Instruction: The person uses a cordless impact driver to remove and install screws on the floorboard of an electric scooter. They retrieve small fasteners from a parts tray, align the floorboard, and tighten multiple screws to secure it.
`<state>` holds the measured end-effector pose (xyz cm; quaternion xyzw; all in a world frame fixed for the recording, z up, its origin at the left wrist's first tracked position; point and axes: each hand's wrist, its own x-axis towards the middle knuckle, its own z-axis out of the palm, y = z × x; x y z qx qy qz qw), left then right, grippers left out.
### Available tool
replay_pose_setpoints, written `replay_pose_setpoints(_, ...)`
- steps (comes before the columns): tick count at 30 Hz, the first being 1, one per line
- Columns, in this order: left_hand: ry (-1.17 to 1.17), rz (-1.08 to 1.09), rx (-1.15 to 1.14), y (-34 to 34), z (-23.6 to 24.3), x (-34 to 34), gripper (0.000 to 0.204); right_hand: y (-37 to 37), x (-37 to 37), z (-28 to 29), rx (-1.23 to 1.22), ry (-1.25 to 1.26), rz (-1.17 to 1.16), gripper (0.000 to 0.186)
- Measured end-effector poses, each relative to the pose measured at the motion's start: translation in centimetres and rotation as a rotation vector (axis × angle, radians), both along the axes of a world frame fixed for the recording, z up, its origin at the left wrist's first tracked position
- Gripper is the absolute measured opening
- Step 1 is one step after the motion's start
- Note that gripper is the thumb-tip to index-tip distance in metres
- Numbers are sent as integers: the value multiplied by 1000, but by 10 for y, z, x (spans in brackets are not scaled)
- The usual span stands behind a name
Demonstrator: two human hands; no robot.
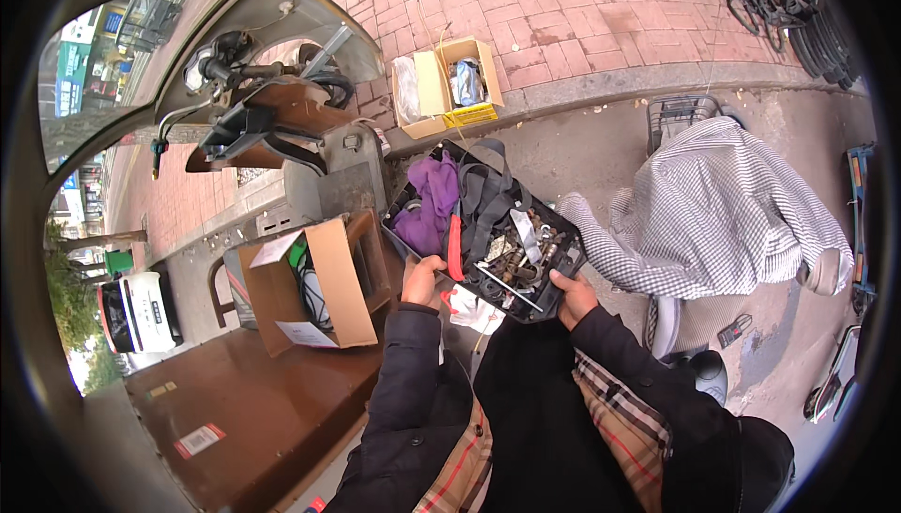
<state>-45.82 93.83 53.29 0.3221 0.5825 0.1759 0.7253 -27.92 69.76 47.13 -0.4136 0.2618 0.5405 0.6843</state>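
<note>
Between my two hands is a black plastic tray [563, 288], tilted a little. My left hand [421, 282] closes on its near left edge, thumb on top. At the near right corner my right hand [573, 299] grips the rim. In the tray's left part lies a purple cloth [431, 196]; black straps [485, 192] run across the middle. A red handle [454, 247] stands up near my left hand. Many small metal fittings [511, 264] fill the right part, with a thin silver rod [509, 287] lying over them. A white plastic bag [469, 308] shows below the tray.
On the left stands a three-wheeled vehicle with handlebars [225, 72] and a brown metal surface [253, 400], an open cardboard box [343, 278] on it. Another cardboard box [419, 91] sits by the kerb. A checked cover [723, 213] drapes a scooter on the right. Tyres [826, 48] are stacked far right.
</note>
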Motion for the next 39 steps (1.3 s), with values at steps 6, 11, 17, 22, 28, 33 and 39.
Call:
replay_pose_setpoints(6, -63, -49, -228, 69, -70, 91, 73, 46, 65, -19, -89, -107, -231, 38)
replay_pose_setpoints(11, -135, -250, -247, 102, -120, 188, 70, 68, 104, -33, -322, -159, -391, 33)
replay_pose_setpoints(17, -108, -338, -451, 176, -177, 284, 66, 139, 166, -48, -404, -277, -491, 28)
replay_pose_setpoints(22, -90, -346, -498, 252, -257, 336, 70, 214, 235, -113, -491, -309, -361, 31)
replay_pose_setpoints(28, -121, -70, -530, 329, -367, 364, 24, 322, 337, -223, -479, -418, -93, 38)
replay_pose_setpoints(33, -138, 124, -534, 357, -435, 360, 13, 387, 395, -305, -379, -381, 108, 32)
replay_pose_setpoints(39, -150, 184, -485, 356, -468, 362, 39, 413, 426, -372, -369, -293, 292, 28)
